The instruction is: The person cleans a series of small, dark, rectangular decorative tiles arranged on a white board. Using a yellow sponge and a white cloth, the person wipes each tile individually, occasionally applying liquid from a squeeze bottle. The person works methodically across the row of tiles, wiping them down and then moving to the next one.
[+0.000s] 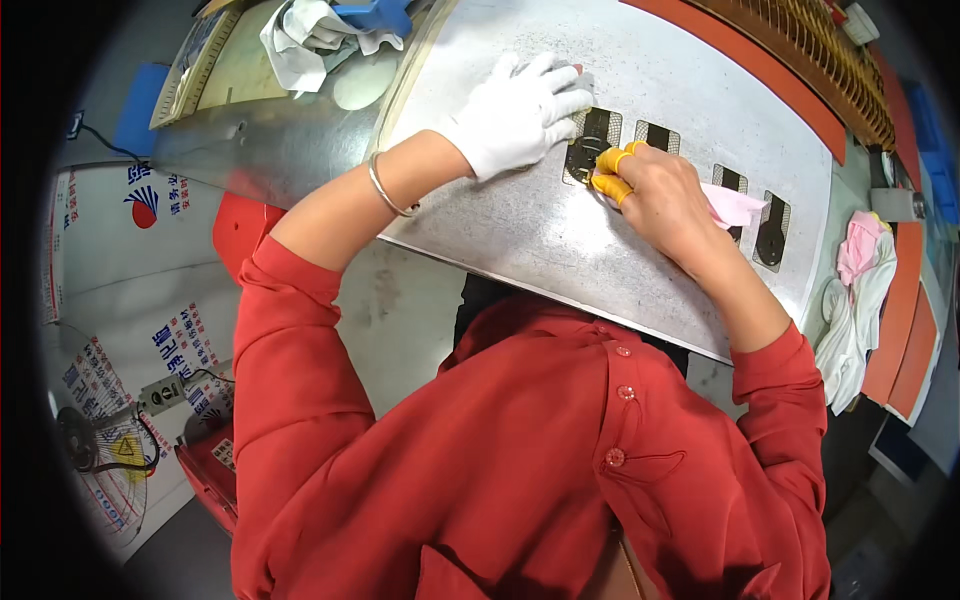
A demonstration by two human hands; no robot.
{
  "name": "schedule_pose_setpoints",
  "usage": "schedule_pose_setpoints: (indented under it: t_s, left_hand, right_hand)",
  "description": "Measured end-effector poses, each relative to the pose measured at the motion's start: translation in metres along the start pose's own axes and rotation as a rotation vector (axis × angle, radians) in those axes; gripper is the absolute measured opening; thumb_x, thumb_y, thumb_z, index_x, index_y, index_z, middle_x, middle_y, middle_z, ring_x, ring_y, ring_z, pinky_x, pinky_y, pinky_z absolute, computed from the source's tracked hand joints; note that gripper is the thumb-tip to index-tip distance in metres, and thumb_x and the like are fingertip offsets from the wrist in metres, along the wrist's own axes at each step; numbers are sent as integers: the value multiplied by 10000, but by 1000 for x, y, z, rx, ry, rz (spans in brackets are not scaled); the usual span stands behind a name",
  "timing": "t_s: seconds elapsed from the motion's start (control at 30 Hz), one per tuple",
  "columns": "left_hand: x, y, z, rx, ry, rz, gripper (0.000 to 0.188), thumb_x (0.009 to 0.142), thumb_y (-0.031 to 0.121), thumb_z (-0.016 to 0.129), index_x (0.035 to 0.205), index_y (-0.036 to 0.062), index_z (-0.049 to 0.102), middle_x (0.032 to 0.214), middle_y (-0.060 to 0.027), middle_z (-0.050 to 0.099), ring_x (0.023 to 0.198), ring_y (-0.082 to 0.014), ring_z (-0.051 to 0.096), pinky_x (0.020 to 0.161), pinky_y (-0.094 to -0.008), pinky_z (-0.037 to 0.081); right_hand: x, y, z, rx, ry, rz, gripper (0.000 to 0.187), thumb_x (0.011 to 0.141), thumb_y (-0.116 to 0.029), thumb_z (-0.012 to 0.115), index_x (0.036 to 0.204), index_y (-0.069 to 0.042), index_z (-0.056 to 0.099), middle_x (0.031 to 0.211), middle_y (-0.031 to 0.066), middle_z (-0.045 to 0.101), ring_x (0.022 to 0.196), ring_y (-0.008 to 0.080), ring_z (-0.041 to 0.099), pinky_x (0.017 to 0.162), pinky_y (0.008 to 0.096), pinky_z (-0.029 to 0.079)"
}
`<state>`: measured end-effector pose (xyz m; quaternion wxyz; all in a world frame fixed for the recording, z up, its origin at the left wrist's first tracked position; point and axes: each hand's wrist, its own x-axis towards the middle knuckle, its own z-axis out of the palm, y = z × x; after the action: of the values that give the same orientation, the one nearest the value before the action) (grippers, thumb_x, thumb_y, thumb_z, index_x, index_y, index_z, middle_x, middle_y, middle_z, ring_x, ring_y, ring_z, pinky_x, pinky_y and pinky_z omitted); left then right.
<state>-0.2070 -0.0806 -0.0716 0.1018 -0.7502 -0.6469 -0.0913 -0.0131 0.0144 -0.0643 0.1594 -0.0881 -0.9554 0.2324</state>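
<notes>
My left hand (520,115), in a white glove with a bare fingertip showing, lies with its fingers spread on the grey metal worktop. Its fingertips reach the left edge of a flat black part with a mesh-patterned border (602,124). Yellow finger cots cover several fingers of my right hand (655,190), which is closed over the lower end of that part. A pink cloth (737,207) sticks out from under the right hand; what its fingertips pinch is mostly hidden. Further black parts lie to the right: one behind the hand (658,137), one beside the cloth (730,179), and another (771,232) at the far right.
A brown slatted rack (810,60) and an orange-red strip (770,70) run along the far edge. Pink and white cloths (858,265) hang at the right. At the left, white cloths (300,45) and a blue object (375,14) lie near a tray (195,65).
</notes>
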Motion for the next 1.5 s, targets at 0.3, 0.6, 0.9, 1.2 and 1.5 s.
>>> schedule_pose_setpoints:
  t_s: [0.3,0.6,0.9,1.2,1.5]
  left_hand:
    - [-13,10,14,47,135,-64,371,832,261,508,1183,146,548,1275,-91,479,1162,-276,434,959,-424,355]
    - [-10,8,8,14,35,-105,383,854,327,468,1209,189,515,1299,-86,447,1211,-297,366,986,-511,276]
    - [-11,11,14,66,45,-141,377,851,345,481,1190,187,530,1268,-88,477,1199,-281,378,975,-469,310]
    - [10,-4,-8,-6,-221,-65,374,906,308,429,1240,161,511,1192,-127,542,1076,-260,506,962,-389,359]
    - [61,8,-39,-957,-545,-392,586,909,460,350,1399,143,292,1451,-95,265,1334,-231,244,1092,-337,196]
  right_hand:
    - [11,-4,19,-61,-32,-29,74,719,-84,604,773,-35,610,685,139,551,642,320,573,564,424,453]
    - [18,-4,18,-91,-69,-63,85,680,-31,573,753,-31,617,699,134,548,687,314,579,574,425,464]
    - [12,-12,16,-92,-106,-124,46,701,-70,588,683,-28,592,701,141,570,665,311,584,563,418,467]
    - [-41,-39,-26,152,-128,-130,48,750,-59,609,725,-31,578,680,109,568,592,230,565,514,315,449]
    - [-138,-22,-66,1127,159,690,155,801,-11,606,946,-5,553,755,22,570,615,58,519,519,189,398]
